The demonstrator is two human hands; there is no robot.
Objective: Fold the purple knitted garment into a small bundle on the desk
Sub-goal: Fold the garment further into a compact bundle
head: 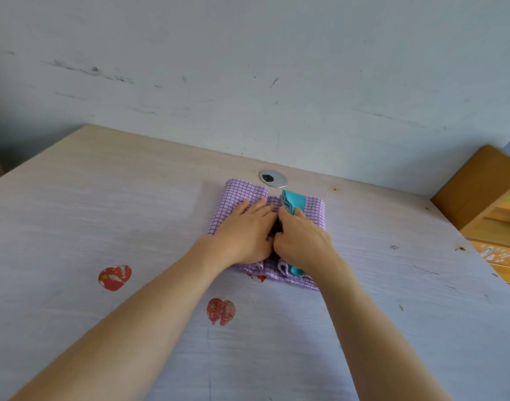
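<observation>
While both hands sit on top of it, the purple knitted garment [239, 195] lies toward the far edge of the desk [103, 198], roughly midway along that edge and just short of a round metal cable grommet [273, 178]. It is already folded into a squarish pad, with two side flaps turned inward so that they meet along a seam running from the near edge toward the far edge. That seam looks like the garment's long axis now, pointing straight away from the person.

The left hand [245, 230] lies flat on the left flap, fingers straight and pressing the cloth down, holding nothing. The right hand [301, 238] has its fingers curled at the seam and appears to pinch the edge of the right flap, where a teal trim [294, 199] shows at both the far and near ends. The two hands touch each other over the seam, so neither is clearly nearer to it; the garment lies directly under them.

Judging from this, the next fold would most likely bring one half across the seam, or the near end up toward the far end.

Three red heart stickers are on the desk: one [115, 277] left, one [221, 311] near, one [257, 277] partly under the garment's near edge.
</observation>
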